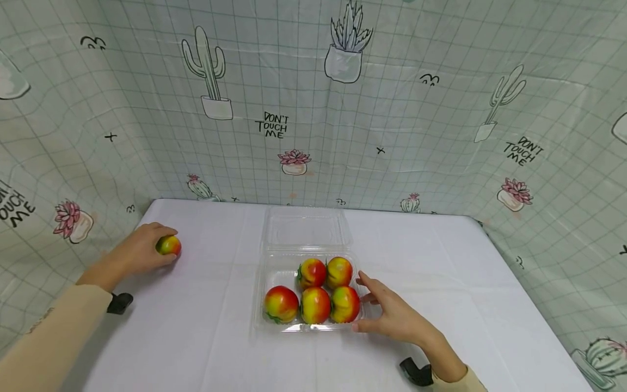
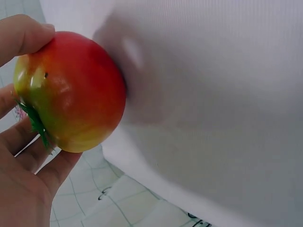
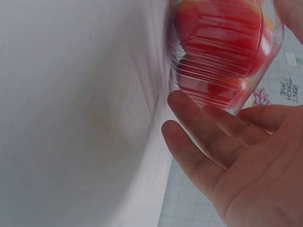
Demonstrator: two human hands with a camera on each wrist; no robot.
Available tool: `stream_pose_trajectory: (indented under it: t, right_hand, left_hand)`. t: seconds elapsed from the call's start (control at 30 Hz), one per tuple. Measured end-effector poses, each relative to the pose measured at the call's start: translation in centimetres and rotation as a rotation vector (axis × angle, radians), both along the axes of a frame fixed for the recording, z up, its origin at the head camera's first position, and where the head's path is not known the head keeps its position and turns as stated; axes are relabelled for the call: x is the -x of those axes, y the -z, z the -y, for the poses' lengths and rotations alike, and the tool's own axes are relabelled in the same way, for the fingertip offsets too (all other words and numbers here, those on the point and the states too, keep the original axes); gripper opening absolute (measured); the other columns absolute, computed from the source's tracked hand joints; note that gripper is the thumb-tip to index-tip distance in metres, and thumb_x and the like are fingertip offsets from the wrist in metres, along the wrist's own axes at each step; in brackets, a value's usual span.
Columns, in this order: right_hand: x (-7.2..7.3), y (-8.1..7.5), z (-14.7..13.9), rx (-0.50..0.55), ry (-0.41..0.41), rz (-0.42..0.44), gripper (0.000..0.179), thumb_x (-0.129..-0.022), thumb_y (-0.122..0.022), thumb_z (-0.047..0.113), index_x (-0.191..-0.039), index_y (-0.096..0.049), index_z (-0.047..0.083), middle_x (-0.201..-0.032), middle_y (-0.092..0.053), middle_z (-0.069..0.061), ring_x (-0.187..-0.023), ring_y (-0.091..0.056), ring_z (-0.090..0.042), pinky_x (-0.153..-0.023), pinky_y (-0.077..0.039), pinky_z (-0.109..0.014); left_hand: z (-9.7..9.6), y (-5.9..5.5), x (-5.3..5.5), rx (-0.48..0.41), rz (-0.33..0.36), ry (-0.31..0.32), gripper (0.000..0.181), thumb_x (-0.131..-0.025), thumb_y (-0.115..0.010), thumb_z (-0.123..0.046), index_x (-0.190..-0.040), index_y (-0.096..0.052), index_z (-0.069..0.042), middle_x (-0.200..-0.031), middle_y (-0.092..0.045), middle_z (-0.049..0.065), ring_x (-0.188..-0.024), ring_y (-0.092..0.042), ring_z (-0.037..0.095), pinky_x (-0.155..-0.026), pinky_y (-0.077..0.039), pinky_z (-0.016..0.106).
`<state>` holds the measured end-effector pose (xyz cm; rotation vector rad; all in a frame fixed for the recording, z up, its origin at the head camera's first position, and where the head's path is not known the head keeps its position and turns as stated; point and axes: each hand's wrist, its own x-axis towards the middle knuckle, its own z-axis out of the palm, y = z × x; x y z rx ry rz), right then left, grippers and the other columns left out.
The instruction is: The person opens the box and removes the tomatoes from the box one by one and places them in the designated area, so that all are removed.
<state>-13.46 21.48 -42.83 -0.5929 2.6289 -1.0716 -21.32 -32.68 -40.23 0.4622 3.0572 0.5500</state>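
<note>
I have the left hand (image 1: 144,251) gripping a red-and-yellow fruit (image 1: 169,246) between thumb and fingers at the left of the white table (image 1: 210,310). I see the right hand (image 1: 392,316) loosely spread, gripping nothing, at the right side of the clear box (image 1: 275,279); I cannot tell whether it touches. Five more fruits (image 1: 315,305) sit inside, two far and three near, with the lid (image 1: 307,228) lying open on the far side

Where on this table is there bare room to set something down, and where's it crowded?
Bare: the white cloth between the left hand and the clear tray, and right of the right hand. Inside the tray, the back-left spot is free; five fruits crowd the rest.
</note>
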Motion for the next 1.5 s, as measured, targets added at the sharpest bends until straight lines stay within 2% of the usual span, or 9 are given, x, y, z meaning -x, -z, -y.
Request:
stream_pose_trajectory:
  t: [0.3,0.57,0.77,1.5]
  right_hand:
    - [-0.02,-0.11,0.02,0.001,-0.001,0.011,0.103,-0.073,-0.081,0.042,-0.152,-0.023,0.013,-0.147,-0.039,-0.007,-0.111,-0.056,-0.017,-0.101,-0.041,-0.05]
    - [-0.04,-0.07,0.05,-0.003,0.006,0.016,0.103,-0.072,-0.081,0.042,-0.152,-0.024,0.013,-0.146,-0.04,-0.006,-0.111,-0.056,-0.016,-0.1,-0.042,-0.049]
    - [-0.02,-0.08,0.05,-0.003,0.003,0.018,0.103,-0.072,-0.081,0.042,-0.152,-0.024,0.013,-0.147,-0.04,-0.007,-0.111,-0.055,-0.016,-0.1,-0.042,-0.049]
    - [0.12,0.06,-0.01,0.004,0.003,0.018,0.103,-0.072,-0.081,0.043,-0.152,-0.023,0.012,-0.147,-0.04,-0.006,-0.111,-0.055,-0.018,-0.1,-0.041,-0.05]
  left_hand:
    - [0.33,-0.2,0.12,0.021,0.03,-0.008,0.054,-0.078,-0.073,-0.021,-0.122,-0.056,0.007,-0.121,-0.052,0.03,-0.104,-0.047,0.042,-0.093,-0.042,0.059]
    - [0.21,-0.13,0.25,-0.008,0.053,-0.008,0.054,-0.079,-0.073,-0.019,-0.124,-0.055,0.007,-0.12,-0.051,0.029,-0.101,-0.047,0.04,-0.09,-0.044,0.058]
    - [-0.06,-0.19,0.08,-0.007,0.055,-0.011,0.055,-0.079,-0.074,-0.02,-0.125,-0.055,0.004,-0.124,-0.047,0.028,-0.106,-0.045,0.04,-0.091,-0.044,0.058]
    - [-0.61,-0.03,-0.11,0.061,-0.035,0.008,0.055,-0.077,-0.075,-0.025,-0.123,-0.058,0.001,-0.119,-0.053,0.026,-0.1,-0.05,0.038,-0.085,-0.047,0.055]
